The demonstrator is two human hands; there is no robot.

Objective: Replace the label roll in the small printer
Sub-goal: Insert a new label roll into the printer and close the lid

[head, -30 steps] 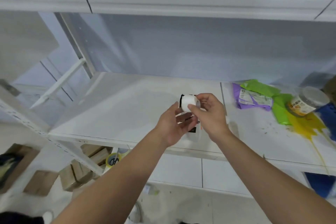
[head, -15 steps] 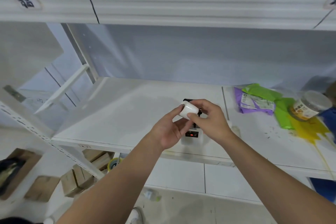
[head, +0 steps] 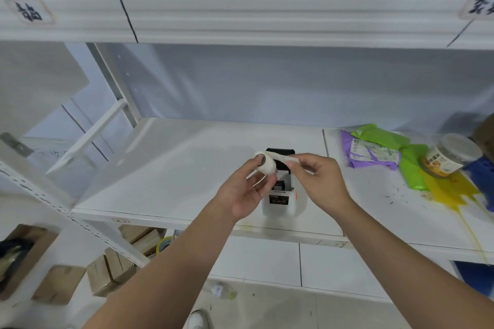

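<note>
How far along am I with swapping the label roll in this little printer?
Done: the printer sits on the shelf with its black lid up and the compartment open. In hand: your left hand holds the white label roll above it, while your right hand pulls the free strip end out sideways. Left: drop the roll into the compartment, feed the strip through and close the lid.

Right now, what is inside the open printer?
The small printer stands open on the shelf. Dark parts show inside; no roll is visible there. Both hands cover some of the bay.
</note>
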